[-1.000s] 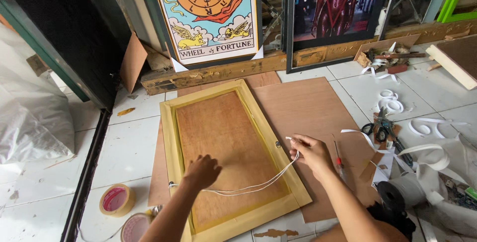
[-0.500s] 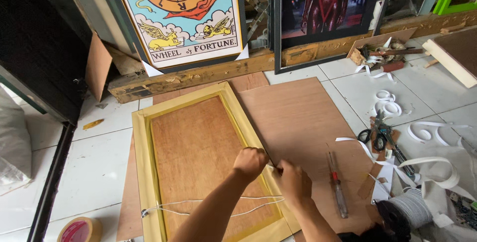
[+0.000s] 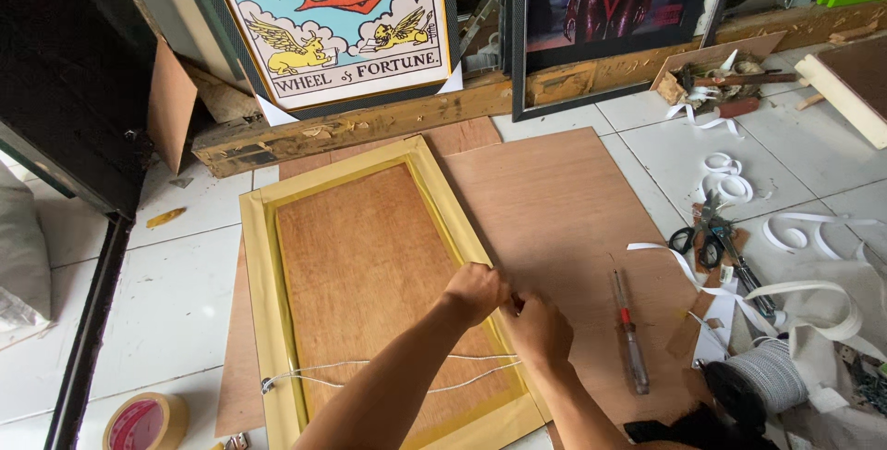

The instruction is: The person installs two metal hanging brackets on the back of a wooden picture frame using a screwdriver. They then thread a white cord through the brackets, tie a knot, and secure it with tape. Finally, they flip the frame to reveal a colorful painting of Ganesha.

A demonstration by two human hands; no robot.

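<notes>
A picture frame (image 3: 370, 293) is lying face down on the floor, its backing board already taped around the edges. A white cord (image 3: 388, 371) is running across the lower back, one end already fixed at the frame's left rail. At the right rail the left hand (image 3: 476, 291) and right hand (image 3: 536, 328) are meeting, fingers pressed together, seemingly pinching the cord's free end. That right-side fastening looks unfinished.

— What sort of place is this?
— A picture-framing workshop: framed prints (image 3: 337, 25) lean along the wall, and a frame (image 3: 370, 293) lies back-up on the tiled floor (image 3: 176, 293).
— Tools about?
— Scissors (image 3: 707, 242), screwdriver (image 3: 628, 330), tape roll (image 3: 143, 422), plywood sheet (image 3: 564, 200).
</notes>
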